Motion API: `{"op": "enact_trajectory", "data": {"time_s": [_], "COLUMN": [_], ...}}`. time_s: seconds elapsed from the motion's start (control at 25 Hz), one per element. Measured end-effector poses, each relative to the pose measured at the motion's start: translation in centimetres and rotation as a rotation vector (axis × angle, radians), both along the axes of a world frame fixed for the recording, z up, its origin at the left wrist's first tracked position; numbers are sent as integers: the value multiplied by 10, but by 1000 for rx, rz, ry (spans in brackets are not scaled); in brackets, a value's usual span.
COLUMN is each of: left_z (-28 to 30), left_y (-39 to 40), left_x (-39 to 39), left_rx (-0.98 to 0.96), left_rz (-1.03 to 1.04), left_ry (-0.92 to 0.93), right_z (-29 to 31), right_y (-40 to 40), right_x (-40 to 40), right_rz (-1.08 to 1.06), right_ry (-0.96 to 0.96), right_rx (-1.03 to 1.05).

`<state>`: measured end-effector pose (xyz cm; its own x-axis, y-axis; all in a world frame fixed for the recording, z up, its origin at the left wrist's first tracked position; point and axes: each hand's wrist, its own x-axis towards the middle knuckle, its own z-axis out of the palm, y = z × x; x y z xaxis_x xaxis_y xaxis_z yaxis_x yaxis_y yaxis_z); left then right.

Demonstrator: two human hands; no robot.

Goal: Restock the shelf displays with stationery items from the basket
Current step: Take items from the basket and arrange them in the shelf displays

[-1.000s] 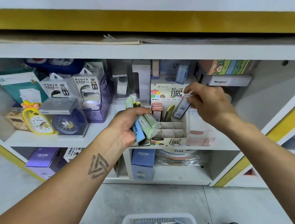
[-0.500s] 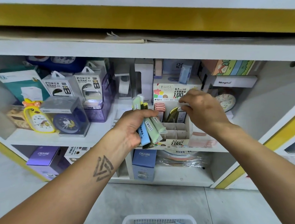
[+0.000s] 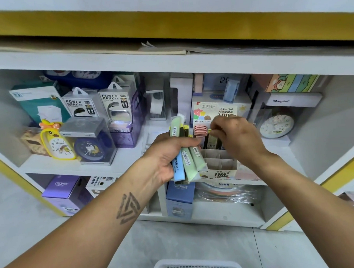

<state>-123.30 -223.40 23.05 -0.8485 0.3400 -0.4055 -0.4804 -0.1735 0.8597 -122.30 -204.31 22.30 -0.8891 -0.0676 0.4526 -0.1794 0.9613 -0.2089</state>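
My left hand grips a bundle of pastel lead cases, green and blue, with barcode labels. It hangs just left of the cardboard display box, which has divided slots and stands on the middle shelf. At the box's back row my right hand pinches the top of a yellow-green lead case, next to pink cases and dark ones. The front slots of the box show bare cardboard dividers. The white basket sits on the floor at the bottom edge.
Power bank packs, a yellow duck clock and a boxed blue clock fill the shelf's left side. A round clock stands at the right. Purple and blue boxes occupy the lower shelf.
My right hand lowered the dark case it held into the box's back row and now pinches a case top there. My left hand with the bundle drifted slightly right.
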Motion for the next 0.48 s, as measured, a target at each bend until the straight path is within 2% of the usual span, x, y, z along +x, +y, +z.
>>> {"op": "enact_trajectory", "data": {"time_s": [0.08,0.16,0.24,0.36,0.4,0.48], "left_z": [0,1,1,1,1,1], "left_y": [-1,0,0,-1,-1,0], "left_x": [0,0,2,4,6,9], "left_rx": [-2,2,-7,-6,-6,-10], "left_rz": [-3,-18,-53,-129,-167,-245], "left_ry": [21,43,71,88,86,79], "right_z": [2,5,11,20,22,22], "right_y": [-1,-6,-15,-28,-28,-27], "right_x": [0,0,2,4,4,5], "right_rz": [-25,-34,0,61,67,84], "right_ry": [15,25,-55,-283,-312,-340], "right_rx": [121,84,-252,-962,-1071,-1144]}}
